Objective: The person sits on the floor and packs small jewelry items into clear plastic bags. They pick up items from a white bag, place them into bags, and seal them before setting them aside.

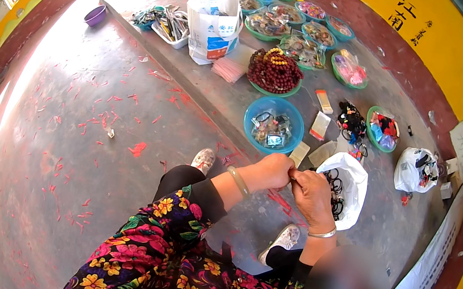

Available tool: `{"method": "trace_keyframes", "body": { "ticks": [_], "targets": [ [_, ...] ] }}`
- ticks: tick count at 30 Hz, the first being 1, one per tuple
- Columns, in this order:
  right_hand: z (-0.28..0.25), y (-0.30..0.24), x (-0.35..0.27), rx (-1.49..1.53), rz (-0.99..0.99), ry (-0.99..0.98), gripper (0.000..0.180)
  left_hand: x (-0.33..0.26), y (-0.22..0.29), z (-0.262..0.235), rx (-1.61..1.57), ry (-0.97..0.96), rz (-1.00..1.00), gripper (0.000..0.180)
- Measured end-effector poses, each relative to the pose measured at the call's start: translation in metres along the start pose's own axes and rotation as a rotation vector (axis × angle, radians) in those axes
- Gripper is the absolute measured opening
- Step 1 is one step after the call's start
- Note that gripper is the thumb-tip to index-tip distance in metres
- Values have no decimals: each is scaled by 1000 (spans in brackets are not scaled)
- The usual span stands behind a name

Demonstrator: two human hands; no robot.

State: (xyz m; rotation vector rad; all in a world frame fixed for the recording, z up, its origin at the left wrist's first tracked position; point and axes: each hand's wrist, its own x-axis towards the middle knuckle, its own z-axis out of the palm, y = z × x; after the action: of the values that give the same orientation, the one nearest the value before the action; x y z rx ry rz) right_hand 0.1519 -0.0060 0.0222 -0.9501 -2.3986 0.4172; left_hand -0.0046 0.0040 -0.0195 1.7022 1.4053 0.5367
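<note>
Your left hand (276, 171) and right hand (311, 196) meet, pinched (on what, I can't tell). Black bands (336, 206) lie just rightward.

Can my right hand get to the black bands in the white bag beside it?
Probably yes: the white bag opens beside the right hand, and nothing seems to block the black bands, though that hand is touching the left hand.

Black loops (336, 205) (jumbled) inside white bag (355, 174).
</note>
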Motion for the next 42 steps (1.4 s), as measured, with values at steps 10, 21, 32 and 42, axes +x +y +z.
{"method": "trace_keyframes", "body": {
  "ticks": [10, 21, 32, 42],
  "targets": [
    [8, 8, -7, -64, 23, -162, 6, -1, -9, 5, 310, 100, 96, 13],
    [9, 6, -1, -184, 47, 61, 5, 1, -7, 6, -21, 269, 2, 17],
    [16, 13, -4, -152, -81, 174, 8, 7, -4, 9, -618, 347, 22, 12],
    [6, 21, -11, 15, 14, 239, 7, 0, 11, -1, -300, 254, 86, 13]
  ]
}}
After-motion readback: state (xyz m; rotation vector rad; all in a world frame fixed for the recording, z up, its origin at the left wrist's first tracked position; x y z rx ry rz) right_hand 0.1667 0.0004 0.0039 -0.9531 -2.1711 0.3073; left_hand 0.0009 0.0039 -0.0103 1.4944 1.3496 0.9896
